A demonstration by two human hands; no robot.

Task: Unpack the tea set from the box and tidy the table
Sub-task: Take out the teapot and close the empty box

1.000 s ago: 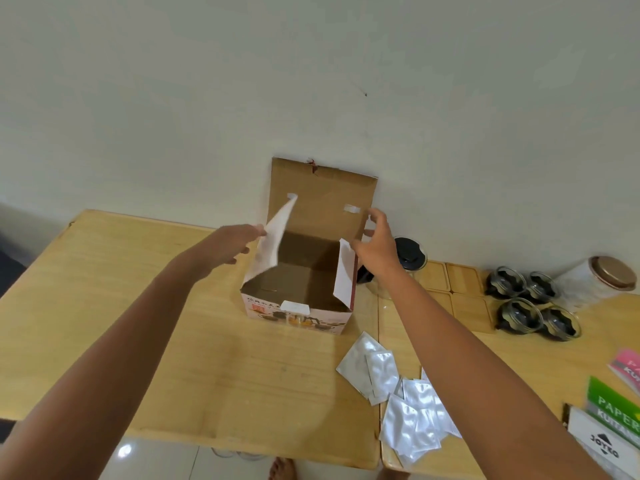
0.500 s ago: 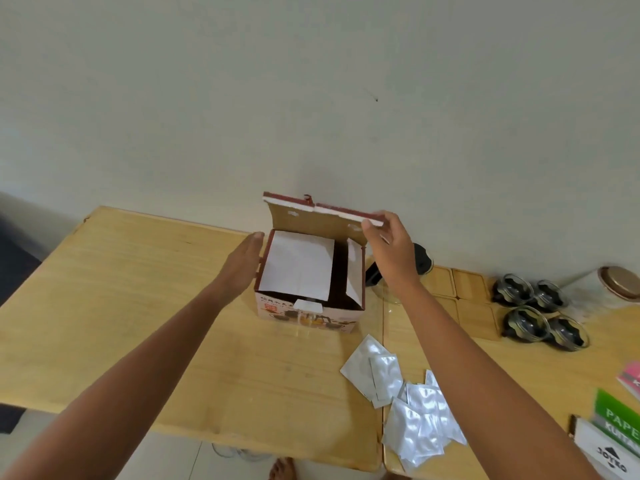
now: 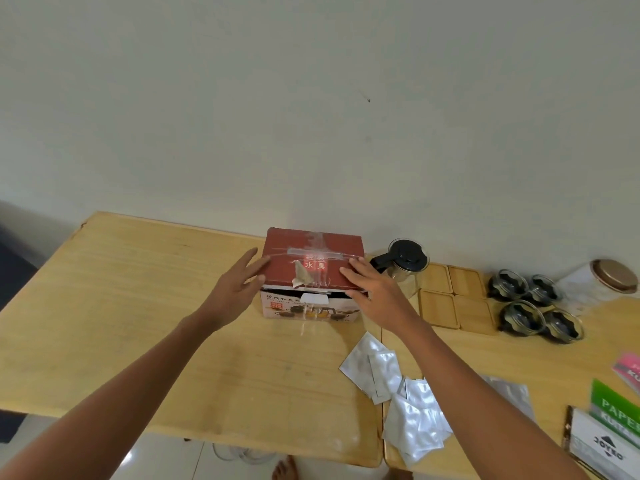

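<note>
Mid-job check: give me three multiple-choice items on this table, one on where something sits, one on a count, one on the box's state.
1. The glass teapot stands where, relative to the box?
A. on its right
B. on its left
C. on top of it

2. How many wooden coasters lie in the square group?
A. two
B. four
C. six

3. The box lid is:
A. standing open
B. torn off
C. folded shut

Answers: A, its black lid shows just right of the box; B, two rows of two; C, the red top lies flat under the right hand.
</note>
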